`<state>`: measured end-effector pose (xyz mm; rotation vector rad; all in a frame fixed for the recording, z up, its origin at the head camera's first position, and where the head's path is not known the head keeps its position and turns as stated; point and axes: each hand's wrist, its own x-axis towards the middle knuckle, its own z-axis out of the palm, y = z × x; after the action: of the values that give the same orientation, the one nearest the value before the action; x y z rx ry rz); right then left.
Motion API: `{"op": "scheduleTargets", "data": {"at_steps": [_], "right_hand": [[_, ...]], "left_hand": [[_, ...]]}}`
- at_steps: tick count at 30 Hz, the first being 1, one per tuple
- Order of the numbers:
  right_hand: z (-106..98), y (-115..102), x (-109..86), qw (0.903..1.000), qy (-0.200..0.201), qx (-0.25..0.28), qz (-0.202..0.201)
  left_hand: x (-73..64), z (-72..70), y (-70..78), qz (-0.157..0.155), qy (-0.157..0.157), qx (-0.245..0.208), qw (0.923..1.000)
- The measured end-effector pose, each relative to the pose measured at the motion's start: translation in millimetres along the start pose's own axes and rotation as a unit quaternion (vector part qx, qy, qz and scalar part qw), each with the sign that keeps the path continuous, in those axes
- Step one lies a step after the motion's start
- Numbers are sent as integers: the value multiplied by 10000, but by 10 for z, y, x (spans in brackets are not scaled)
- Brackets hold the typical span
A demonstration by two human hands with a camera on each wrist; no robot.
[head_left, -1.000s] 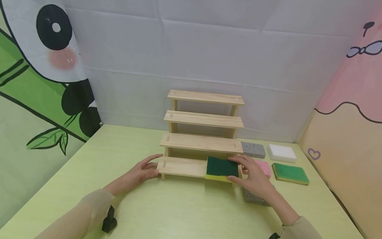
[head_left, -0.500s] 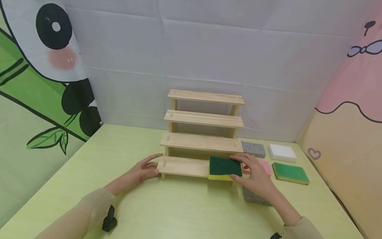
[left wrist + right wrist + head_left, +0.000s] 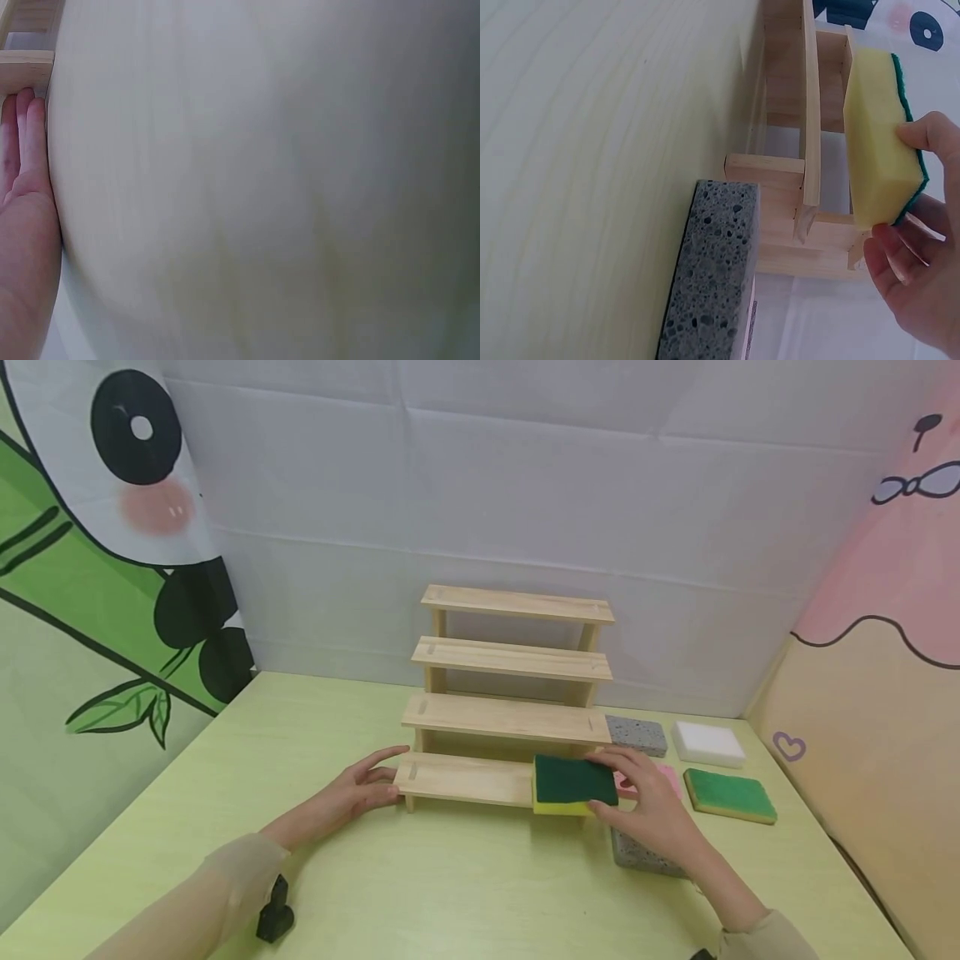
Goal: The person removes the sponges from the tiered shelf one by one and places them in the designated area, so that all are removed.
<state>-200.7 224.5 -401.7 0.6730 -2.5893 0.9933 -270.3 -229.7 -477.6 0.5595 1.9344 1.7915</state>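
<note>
My right hand [image 3: 648, 802] pinches a sponge [image 3: 576, 779] with a dark green scouring top and a yellow body, thumb at the near side and fingers at the far side. The sponge is held flat over the right end of the lowest step of a wooden stepped shelf [image 3: 465, 778]. In the right wrist view, a gap shows between the yellow sponge [image 3: 877, 142] and that step [image 3: 810, 97]. At the shelf's left end, my left hand [image 3: 352, 792] has its fingers outstretched. Seen from the left wrist, the straight fingers [image 3: 34, 139] reach the board's end.
Right of the shelf lie a grey speckled block [image 3: 637, 737], a white block [image 3: 708, 744], a green-topped sponge [image 3: 731, 795] and a pink sponge [image 3: 666, 781], partly behind my right hand. Another grey speckled block [image 3: 641, 853] lies nearer me, beneath the hand. Cloth walls surround the table.
My right hand has shifted slightly to the right with the sponge, baring more of the lowest step. The left hand has kept its place at the shelf's left end.
</note>
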Motion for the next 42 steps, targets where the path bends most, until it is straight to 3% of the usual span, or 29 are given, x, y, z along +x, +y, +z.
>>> {"op": "scheduleTargets", "data": {"at_steps": [11, 19, 29, 42], "right_hand": [[-123, 110, -117, 9993, 34, -332, 143], [-332, 226, -280, 9969, 242, -730, 147], [-587, 357, -493, 9949, 412, -843, 365], [-783, 587, -705, 9941, 658, -865, 31]], "left_hand": [[-2, -7, 2, 20, -21, -36, 10000], [12, -21, 4, -7, -3, -56, 10000], [-2, -25, 11, 86, -89, -145, 9998], [-23, -1, 25, 52, -63, -130, 9999]]}}
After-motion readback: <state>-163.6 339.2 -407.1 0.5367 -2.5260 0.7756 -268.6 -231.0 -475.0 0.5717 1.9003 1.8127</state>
